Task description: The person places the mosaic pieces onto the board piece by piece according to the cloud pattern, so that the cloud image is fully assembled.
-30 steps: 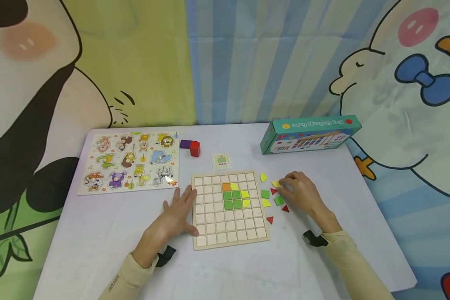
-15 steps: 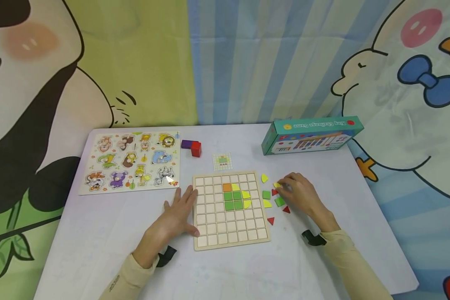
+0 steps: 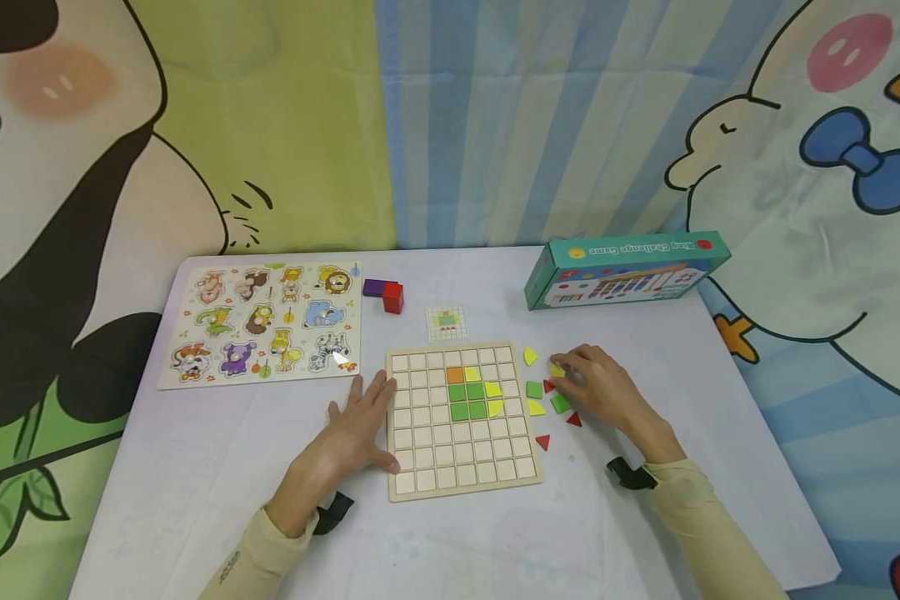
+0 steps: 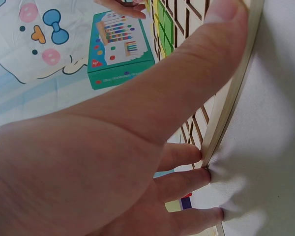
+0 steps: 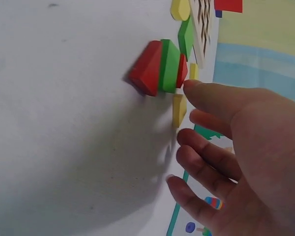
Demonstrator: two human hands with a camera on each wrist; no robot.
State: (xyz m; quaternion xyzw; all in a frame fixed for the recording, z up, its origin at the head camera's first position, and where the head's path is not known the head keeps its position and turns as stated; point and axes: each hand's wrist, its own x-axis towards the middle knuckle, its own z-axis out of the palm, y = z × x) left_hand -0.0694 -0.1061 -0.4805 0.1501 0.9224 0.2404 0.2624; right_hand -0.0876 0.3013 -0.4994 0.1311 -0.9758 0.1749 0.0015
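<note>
In the head view, my left hand (image 3: 352, 429) rests at the left edge of a wooden grid board (image 3: 427, 454), fingers spread. The left wrist view shows the thumb on the board's rim and the fingertips along its side. On the board sit green squares (image 3: 458, 411), an orange square (image 3: 455, 375) and several yellow pieces (image 3: 493, 389). My right hand (image 3: 600, 387) is over loose pieces right of the board, fingertips at a yellow quarter-round piece (image 3: 557, 370). In the right wrist view, that yellow piece (image 5: 179, 110) lies beside the thumb and slightly bent fingers.
Loose green squares (image 3: 534, 389), red triangles (image 3: 543, 442) and yellow pieces (image 3: 531, 357) lie near the board's right edge. Behind the board are a pattern card (image 3: 446, 322), a red cube (image 3: 393, 298) and a purple block (image 3: 373, 287). An animal puzzle (image 3: 262, 325) and a green box (image 3: 626, 271) flank them.
My right fingertips have shifted slightly left over the yellow piece, covering more of it. The left hand and the pieces on the board have not moved.
</note>
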